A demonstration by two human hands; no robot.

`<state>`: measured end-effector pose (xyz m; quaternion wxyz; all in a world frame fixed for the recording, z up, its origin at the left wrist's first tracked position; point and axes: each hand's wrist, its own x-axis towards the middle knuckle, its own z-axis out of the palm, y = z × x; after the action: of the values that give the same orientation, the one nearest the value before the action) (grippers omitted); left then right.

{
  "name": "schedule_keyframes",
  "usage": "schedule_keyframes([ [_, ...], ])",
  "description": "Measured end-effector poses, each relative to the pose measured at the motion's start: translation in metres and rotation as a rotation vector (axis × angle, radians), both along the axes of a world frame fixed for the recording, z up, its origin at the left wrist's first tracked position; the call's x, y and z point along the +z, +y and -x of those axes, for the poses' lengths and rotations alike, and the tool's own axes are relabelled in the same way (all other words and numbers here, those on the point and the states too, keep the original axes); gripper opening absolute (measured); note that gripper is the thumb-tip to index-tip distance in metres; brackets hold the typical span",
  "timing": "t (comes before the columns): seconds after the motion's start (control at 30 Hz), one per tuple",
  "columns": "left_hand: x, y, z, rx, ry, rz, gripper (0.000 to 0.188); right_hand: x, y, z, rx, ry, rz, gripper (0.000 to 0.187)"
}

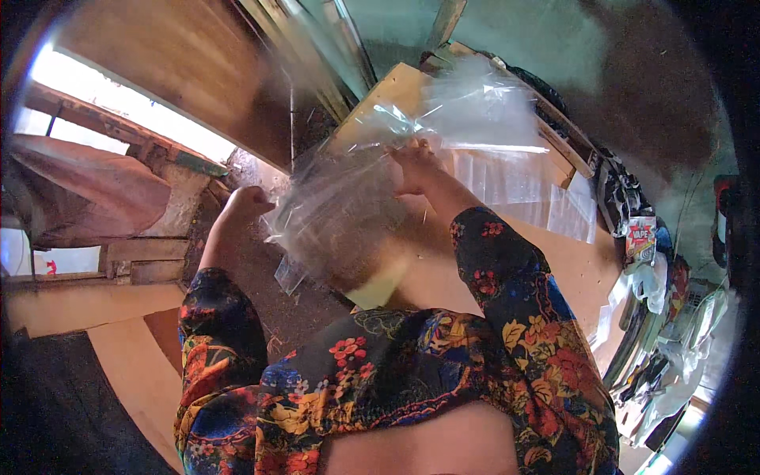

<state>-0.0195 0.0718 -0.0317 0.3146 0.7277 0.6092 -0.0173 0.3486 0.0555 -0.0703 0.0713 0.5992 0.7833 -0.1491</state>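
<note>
A crumpled clear plastic sheet (340, 214) stretches between my two hands, over the left edge of the tan wooden tabletop (570, 253). My right hand (416, 166) is closed on its gathered upper right part. At the sheet's left edge my left hand (249, 204) has its fingers curled together; whether plastic lies between them is hard to make out. Beyond my right hand, more clear plastic (483, 99) is heaped on the table. Several flat clear plastic pieces (507, 186) lie to the right of that hand.
A pale yellow piece (380, 286) shows near my body at the table's edge. Along the right side are a small red and white box (640, 240), dark plastic bags (617, 186) and piled odds and ends. A reddish cloth (95, 186) hangs at left. Wooden boards (190, 63) rise behind.
</note>
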Motion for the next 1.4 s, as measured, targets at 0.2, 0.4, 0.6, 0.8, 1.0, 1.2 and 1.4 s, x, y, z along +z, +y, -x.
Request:
schedule_keyframes([
  [0.2, 0.023, -0.037, -0.061, -0.09, 0.578, -0.833, 0.057, -0.008, -0.007, -0.003, -0.085, 0.061, 0.012, 0.098],
  [0.4, -0.021, -0.052, -0.098, -0.531, 0.194, -0.485, 0.069, 0.007, -0.029, -0.001, -0.136, 0.069, 0.04, 0.08],
  [0.6, -0.034, -0.077, -0.096, -0.521, 0.255, -0.452, 0.081, -0.037, -0.058, -0.045, -0.163, 0.145, -0.316, 0.065],
  [0.8, -0.035, -0.08, -0.091, -0.494, 0.332, -0.427, 0.08, -0.025, -0.116, -0.076, -0.482, 0.238, -0.599, 0.061],
  [1.0, -0.022, -0.077, -0.101, -0.524, 0.305, -0.404, 0.07, -0.049, -0.14, -0.093, -0.37, 0.121, -0.575, 0.024],
  [1.2, -0.004, -0.091, -0.157, -0.456, -0.107, -0.653, 0.06, 0.017, -0.16, -0.094, -0.572, 0.577, -1.033, 0.012],
  [1.4, 0.014, -0.168, -0.279, 0.007, -1.319, 0.553, 0.042, 0.076, -0.221, -0.068, -0.472, 0.975, -0.825, 0.029],
])
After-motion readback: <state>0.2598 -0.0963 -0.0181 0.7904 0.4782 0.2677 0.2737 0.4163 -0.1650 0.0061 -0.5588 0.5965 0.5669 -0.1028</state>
